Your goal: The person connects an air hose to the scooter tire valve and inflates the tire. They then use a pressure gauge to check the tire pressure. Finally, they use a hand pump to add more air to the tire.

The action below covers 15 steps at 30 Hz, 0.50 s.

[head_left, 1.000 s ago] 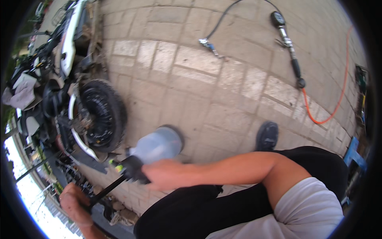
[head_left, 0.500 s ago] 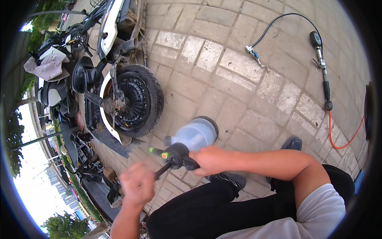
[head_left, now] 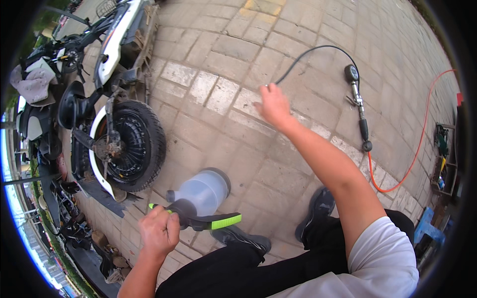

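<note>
A pump sprayer with a translucent bottle and a black and green head stands on the paving, tilted in view. My left hand is closed around the pump handle at its top. The green-striped grip points right, with no hand on it. My right hand reaches out over the end of a black air hose, thumb and fingers apart. It covers the hose's end fitting, so contact there is hidden. The hose runs to a tire inflator with a round gauge, lying on the paving.
A scooter's wheel and white fender are left of the sprayer. Other scooters stand further left. An orange hose curves from the inflator toward the right. A tool tray is at the right edge. My shoes are close to the sprayer.
My right hand has let go of the sprayer's grip and moved up and right to the air hose's end. My left hand stays on the pump handle. The view has shifted right.
</note>
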Available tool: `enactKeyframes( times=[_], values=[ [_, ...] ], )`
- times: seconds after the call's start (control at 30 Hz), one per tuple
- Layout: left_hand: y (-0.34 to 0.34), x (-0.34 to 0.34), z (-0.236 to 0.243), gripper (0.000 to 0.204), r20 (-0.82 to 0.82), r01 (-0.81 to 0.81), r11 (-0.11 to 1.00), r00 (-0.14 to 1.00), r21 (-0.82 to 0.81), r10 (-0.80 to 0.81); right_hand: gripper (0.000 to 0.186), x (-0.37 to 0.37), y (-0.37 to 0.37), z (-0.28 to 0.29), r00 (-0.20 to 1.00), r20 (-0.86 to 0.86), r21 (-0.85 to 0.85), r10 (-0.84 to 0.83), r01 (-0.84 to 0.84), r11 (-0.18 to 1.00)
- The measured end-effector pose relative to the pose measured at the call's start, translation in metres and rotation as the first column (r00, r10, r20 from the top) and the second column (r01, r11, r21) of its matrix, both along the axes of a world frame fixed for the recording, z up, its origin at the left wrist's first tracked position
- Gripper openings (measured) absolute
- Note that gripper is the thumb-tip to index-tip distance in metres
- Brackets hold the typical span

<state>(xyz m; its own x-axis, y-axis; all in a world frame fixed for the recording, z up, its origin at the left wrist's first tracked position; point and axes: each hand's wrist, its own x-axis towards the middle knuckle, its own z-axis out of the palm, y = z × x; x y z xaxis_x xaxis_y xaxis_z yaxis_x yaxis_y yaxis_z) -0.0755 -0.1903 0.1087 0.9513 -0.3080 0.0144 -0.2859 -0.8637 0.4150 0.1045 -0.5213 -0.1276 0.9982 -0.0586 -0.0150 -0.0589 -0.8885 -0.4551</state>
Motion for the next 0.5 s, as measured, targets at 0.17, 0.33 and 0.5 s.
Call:
enactKeyframes(
  times=[0.17,0.33,0.5],
  values=[
    [0.002,0.001,0.077,0.034,-0.057,-0.004,1.0,0.998,0.019,0.005,0.06,0.029,-0.045,-0.058,0.985,-0.17,-0.199,-0.035,0.0,0.98],
    [-0.002,-0.001,0.106,0.034,-0.067,0.009,0.999,0.998,0.035,-0.007,0.034,0.036,-0.082,-0.071,0.969,-0.19,-0.078,0.156,-0.173,0.982],
    [-0.001,-0.003,0.022,0.028,0.07,-0.007,1.0,0.998,0.01,0.007,0.041,-0.02,-0.206,-0.049,0.884,-0.337,-0.116,0.323,-0.38,0.918]
  ],
)
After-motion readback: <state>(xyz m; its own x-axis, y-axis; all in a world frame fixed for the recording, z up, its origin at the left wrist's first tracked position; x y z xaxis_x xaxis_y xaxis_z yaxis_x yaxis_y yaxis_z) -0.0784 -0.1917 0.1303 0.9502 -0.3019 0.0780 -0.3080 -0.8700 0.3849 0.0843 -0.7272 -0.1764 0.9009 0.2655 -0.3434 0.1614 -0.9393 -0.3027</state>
